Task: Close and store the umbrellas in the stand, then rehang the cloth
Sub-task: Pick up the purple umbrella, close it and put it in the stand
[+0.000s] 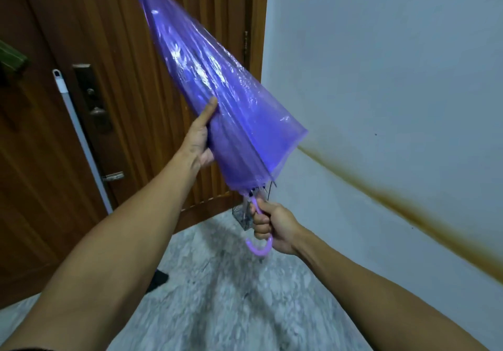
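A person's right hand [275,226] curls its fingers tight around the hooked handle of a folded purple umbrella [215,83] pointing toward 11 o'clock, while the left hand [200,138] cups the loose canopy before a wooden door [54,132], no legible writing showing.

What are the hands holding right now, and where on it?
Both hold the purple umbrella: right hand grips its hooked handle, left hand cups the folded canopy's side.

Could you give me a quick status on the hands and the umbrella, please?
Right hand gripping the hooked handle. Left hand wrapped on the canopy of the purple umbrella, folded, tip up. Clear stand below by the door, nothing blocking.
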